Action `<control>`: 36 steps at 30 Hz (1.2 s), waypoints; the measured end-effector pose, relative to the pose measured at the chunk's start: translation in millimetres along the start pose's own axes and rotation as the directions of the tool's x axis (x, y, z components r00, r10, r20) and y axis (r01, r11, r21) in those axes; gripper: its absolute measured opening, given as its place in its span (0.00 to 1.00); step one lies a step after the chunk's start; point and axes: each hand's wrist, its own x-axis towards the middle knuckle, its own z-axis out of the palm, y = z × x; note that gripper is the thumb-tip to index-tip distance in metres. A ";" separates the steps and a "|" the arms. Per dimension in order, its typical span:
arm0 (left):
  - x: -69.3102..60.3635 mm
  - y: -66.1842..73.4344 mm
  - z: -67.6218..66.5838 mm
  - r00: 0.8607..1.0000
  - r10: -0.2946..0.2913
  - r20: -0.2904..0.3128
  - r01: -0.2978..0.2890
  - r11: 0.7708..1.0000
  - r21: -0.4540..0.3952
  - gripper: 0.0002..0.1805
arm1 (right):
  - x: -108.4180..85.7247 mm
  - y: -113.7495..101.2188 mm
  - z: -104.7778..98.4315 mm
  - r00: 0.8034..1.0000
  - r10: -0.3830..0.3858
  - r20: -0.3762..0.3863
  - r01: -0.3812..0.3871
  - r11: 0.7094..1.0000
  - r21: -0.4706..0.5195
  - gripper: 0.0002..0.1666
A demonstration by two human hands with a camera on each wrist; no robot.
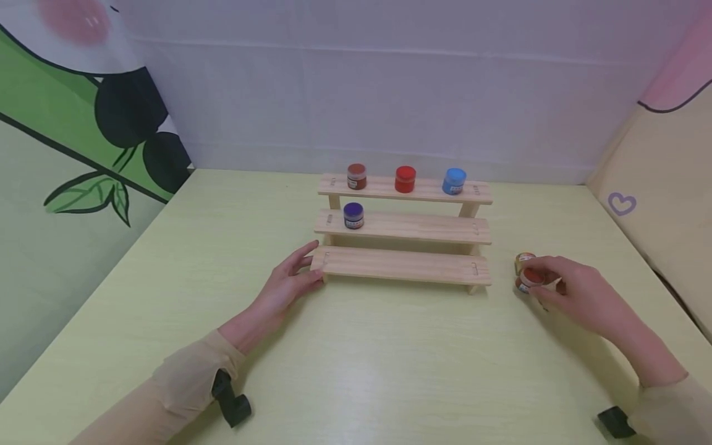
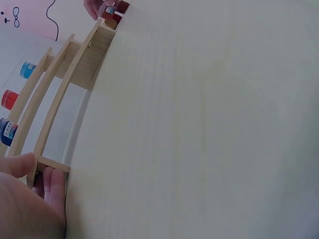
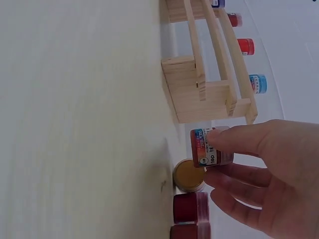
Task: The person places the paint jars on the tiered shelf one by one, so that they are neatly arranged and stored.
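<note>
A three-tier wooden rack (image 1: 400, 264) stands on the table. My left hand (image 1: 288, 283) grips the left end of its lowest shelf; in the left wrist view the thumb lies on one side of the board and fingers on the other. To the right of the rack, my right hand (image 1: 581, 296) pinches a small paint jar (image 3: 200, 149) with a reddish-brown lid between thumb and fingers. Close by the held jar is an ochre-yellow jar (image 3: 188, 175). A dark red jar (image 3: 185, 208) and a brownish-red jar (image 3: 184, 232) show beside it in the right wrist view.
On the top shelf stand a brown jar (image 1: 356, 178), a red jar (image 1: 405, 180) and a blue jar (image 1: 454, 182). A purple-lidded jar (image 1: 353, 216) is at the left of the middle shelf. Behind the pale table (image 1: 356, 364) rises a whitish cloth wall (image 1: 389, 105).
</note>
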 end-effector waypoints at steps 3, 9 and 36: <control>-0.4 0.1 -0.1 1.000 0.003 0.000 -0.003 1.000 -0.002 0.35 | 5.6 -6.4 -5.6 1.000 -0.008 -0.007 0.008 1.000 0.002 0.24; -0.1 0.1 0.2 1.000 0.000 -0.001 0.000 1.000 0.006 0.35 | 19.1 -23.0 -11.8 0.999 -0.026 -0.022 0.025 0.999 -0.030 0.24; -1.6 0.5 0.2 1.000 0.021 0.003 -0.021 1.000 0.007 0.35 | 88.7 -80.8 -9.3 0.990 -0.140 -0.031 0.143 0.983 0.117 0.20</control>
